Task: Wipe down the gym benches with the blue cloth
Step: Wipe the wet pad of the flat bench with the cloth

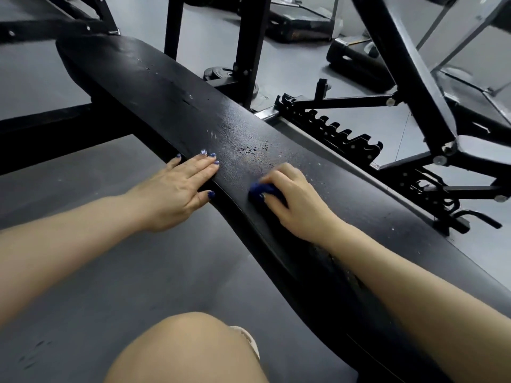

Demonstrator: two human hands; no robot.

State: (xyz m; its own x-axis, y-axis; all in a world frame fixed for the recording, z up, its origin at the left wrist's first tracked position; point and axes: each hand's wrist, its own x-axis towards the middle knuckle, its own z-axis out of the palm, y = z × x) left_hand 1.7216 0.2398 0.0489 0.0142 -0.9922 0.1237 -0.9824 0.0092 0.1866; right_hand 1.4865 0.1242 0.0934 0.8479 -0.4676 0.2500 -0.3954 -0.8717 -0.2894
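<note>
A long black padded gym bench (166,87) runs from the upper left to the lower right, its surface scuffed and speckled. My right hand (296,200) grips a bunched blue cloth (261,191) and presses it on the bench top near the middle. Most of the cloth is hidden under my fingers. My left hand (179,186) rests flat on the bench's near edge, fingers straight, a short way left of the cloth.
Black steel frame posts (249,45) and a notched adjustment rail (340,134) stand behind the bench. Another angled bench frame (414,78) rises at the right. A weight plate (221,74) lies on the grey floor. My bare knee (188,352) is at the bottom.
</note>
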